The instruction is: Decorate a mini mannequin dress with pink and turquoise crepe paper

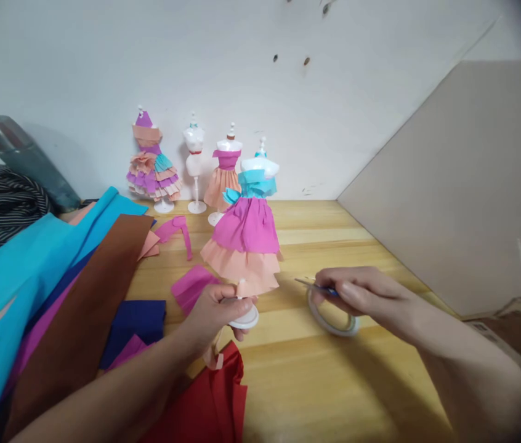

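The fingers of the left hand (214,315) pinch the white base (246,318) of the miniature dress form (259,166), held above the tabletop (288,381) in its tiered dress (247,227), while the right hand's (353,290) fingers grip a blue-handled pointed tool (327,290) (possibly scissors) near the tape roll (341,331).

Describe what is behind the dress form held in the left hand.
Behind the held dress form stands a second form in magenta and peach, then the wall. Part of the second form's skirt is covered and cannot be seen.
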A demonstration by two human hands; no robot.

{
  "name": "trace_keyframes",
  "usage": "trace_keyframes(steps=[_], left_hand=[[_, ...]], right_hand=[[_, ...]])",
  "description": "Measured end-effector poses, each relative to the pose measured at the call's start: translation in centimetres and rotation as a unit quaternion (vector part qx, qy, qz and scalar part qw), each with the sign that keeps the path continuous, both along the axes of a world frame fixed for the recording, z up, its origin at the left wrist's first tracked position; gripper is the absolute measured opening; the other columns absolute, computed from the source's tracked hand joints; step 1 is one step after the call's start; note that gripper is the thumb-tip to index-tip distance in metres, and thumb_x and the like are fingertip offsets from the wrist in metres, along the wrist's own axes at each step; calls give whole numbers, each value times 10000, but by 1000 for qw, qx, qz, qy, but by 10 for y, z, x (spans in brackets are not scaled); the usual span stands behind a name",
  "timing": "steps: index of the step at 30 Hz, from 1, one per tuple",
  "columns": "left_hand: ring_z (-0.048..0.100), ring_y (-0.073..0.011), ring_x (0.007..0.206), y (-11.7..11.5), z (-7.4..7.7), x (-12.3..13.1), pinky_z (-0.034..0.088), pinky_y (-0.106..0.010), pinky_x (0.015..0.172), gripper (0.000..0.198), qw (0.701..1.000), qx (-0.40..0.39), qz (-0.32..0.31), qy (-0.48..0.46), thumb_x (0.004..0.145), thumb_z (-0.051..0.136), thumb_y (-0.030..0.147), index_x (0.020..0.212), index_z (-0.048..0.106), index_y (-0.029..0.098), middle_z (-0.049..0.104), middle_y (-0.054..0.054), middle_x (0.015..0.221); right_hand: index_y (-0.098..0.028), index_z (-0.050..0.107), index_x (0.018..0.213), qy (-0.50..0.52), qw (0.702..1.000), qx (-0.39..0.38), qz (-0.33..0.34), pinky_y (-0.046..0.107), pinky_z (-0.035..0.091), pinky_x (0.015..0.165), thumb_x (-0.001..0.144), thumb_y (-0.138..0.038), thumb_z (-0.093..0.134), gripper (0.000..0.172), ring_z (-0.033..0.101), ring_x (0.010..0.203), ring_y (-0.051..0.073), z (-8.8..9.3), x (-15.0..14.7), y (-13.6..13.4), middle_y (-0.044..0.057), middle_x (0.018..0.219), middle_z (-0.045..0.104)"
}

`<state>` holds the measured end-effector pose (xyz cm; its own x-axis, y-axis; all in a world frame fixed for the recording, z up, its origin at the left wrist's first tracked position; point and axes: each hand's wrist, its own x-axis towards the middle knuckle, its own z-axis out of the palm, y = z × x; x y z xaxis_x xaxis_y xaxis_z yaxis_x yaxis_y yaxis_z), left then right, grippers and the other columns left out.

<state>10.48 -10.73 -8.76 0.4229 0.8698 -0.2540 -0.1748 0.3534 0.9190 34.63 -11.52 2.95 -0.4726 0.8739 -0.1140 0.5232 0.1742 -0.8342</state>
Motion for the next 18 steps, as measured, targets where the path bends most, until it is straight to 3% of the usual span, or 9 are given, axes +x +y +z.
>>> trace_keyframes(steps=[4,12,18], left_hand=[[506,-90,376,2,5,-1,415,-198,363,372,1000,5,-17,-22,640,730,450,713,677,89,592,-10,488],[522,-85,382,3,2,-3,408,-184,378,350,999,18,-40,13,666,712,437,689,676,89,608,-20,512],[502,-80,374,3,12,-2,400,-187,374,390,998,16,-36,47,606,728,469,564,629,94,575,-11,474]], right_hand=[[-138,589,748,-21,997,-80,8,250,176,471,861,-621,381,538,228,509,90,-11,7,16,-44,574,256],[-127,600,749,-30,994,-106,28,254,173,474,820,-666,409,577,232,508,89,-8,-1,15,-50,572,255],[-131,612,780,-44,989,-132,42,251,187,482,824,-660,414,566,246,510,89,-6,-2,17,-49,564,281]])
